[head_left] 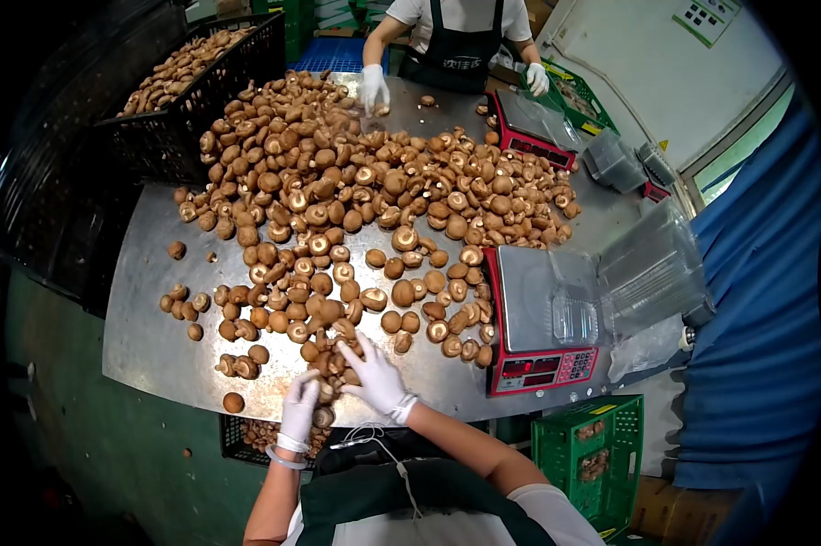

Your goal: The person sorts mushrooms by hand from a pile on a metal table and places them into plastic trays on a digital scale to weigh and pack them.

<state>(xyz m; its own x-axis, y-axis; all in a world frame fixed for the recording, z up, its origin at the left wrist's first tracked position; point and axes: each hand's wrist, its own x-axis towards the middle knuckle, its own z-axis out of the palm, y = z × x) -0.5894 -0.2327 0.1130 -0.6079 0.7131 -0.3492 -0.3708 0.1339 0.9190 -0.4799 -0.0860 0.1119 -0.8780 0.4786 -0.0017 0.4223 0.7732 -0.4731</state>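
Observation:
Brown shiitake mushrooms [330, 366] lie in a small group between my two white-gloved hands at the table's near edge. My left hand [299, 409] is on the left of this group, its fingers apart and beside the mushrooms. From the right, my right hand [376, 377] reaches over with spread fingers, its fingertips touching the mushrooms. Neither hand is visibly closed around one. Beneath the table edge, a black crate [234, 444] with mushrooms in it is partly hidden by my left arm. The large mushroom pile [338, 173] spreads across the metal table [169, 350].
A red digital scale [538, 318] carries a clear plastic tray [574, 320]; stacked clear trays [652, 278] stand beside it. Another scale [531, 132] is farther back. A co-worker's gloved hand [374, 89] touches the pile. A black crate [197, 118] and a green crate [588, 464] flank the table.

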